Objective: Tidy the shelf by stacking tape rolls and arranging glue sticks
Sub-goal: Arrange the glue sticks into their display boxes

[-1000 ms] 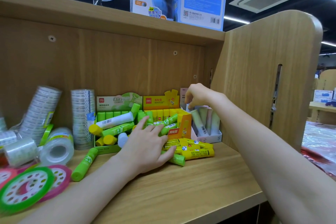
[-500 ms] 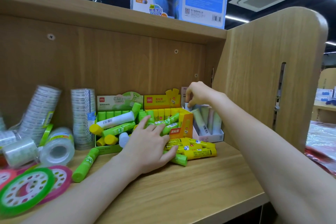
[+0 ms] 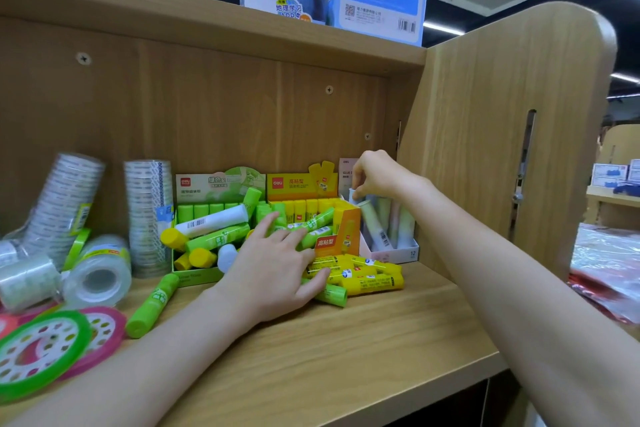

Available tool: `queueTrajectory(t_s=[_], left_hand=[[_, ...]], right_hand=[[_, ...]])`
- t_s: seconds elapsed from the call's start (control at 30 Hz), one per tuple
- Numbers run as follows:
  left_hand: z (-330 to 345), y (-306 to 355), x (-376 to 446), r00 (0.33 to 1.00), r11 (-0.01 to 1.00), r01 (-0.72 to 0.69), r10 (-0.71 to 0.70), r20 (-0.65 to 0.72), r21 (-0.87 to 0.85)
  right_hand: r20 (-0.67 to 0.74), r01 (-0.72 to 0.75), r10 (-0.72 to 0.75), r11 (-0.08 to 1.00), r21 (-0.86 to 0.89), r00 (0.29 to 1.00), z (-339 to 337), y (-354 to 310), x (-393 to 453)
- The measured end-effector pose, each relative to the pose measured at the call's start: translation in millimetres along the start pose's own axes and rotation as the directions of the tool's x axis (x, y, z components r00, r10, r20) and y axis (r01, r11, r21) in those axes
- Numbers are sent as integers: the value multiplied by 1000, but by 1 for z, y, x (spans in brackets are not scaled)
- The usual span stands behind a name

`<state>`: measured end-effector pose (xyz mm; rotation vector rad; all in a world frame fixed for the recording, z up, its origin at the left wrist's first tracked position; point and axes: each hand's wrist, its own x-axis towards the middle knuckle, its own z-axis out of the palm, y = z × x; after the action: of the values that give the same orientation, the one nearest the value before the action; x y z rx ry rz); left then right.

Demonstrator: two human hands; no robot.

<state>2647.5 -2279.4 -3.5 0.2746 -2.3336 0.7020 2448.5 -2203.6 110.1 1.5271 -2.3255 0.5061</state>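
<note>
A: What is being shown nearest the viewer?

B: Flat tape rings [image 3: 45,350], green and pink, are lying at the front edge of the wooden shelf [image 3: 346,340], well apart from both grips. Behind them, clear tape rolls [image 3: 97,274] are lying on their sides, and two taller stacks [image 3: 147,215] are leaning, not yet squared up.

A: And the left hand?

B: The left hand [image 3: 273,274] is being laid flat, fingers spread and relaxed, nothing grasped. It is being pressed on a loose heap of green and yellow glue sticks [image 3: 360,276], probably so they are kept from rolling. Just beside its thumb lies one green stick [image 3: 154,305], alone.

A: Further back?

B: Beyond those fingers, a green display box [image 3: 194,279] and a yellow box [image 3: 337,239] are being filled unevenly, sticks lying crosswise on upright ones.

A: The right hand?

B: The right hand [image 3: 375,177] is being closed round the cap of a pale glue stick [image 3: 355,199], pinched from above, seemingly to seat it upright. Below that grip, pastel sticks [image 3: 388,225] are standing tilted in a white box [image 3: 398,253], against the shelf's side panel.
</note>
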Motion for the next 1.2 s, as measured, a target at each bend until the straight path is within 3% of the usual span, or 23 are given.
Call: queueTrajectory(t_s=[0.33,0.67,0.8,0.87,1.0,1.2], left_hand=[[-2,0,0,1000,1000,13,-13,28,9],[-1,0,0,1000,1000,12,-12,12,9],[-2,0,0,1000,1000,12,-12,16,4],[-2,-1,0,999,1000,15,-15,29,4],[-3,0,0,998,1000,23,-23,55,-5],[-2,0,0,999,1000,8,-8,47,5]], right_hand=[[53,3,-3,1000,0,999,1,0,-3],[-92,-32,43,993,114,995,-18,1,-19],[129,63,-57,997,-44,990,-24,1,-38],[163,99,-79,988,-117,983,-15,4,-44],[44,118,-115,991,-71,992,-5,10,-45],[-141,28,1,978,207,990,-17,10,-32]])
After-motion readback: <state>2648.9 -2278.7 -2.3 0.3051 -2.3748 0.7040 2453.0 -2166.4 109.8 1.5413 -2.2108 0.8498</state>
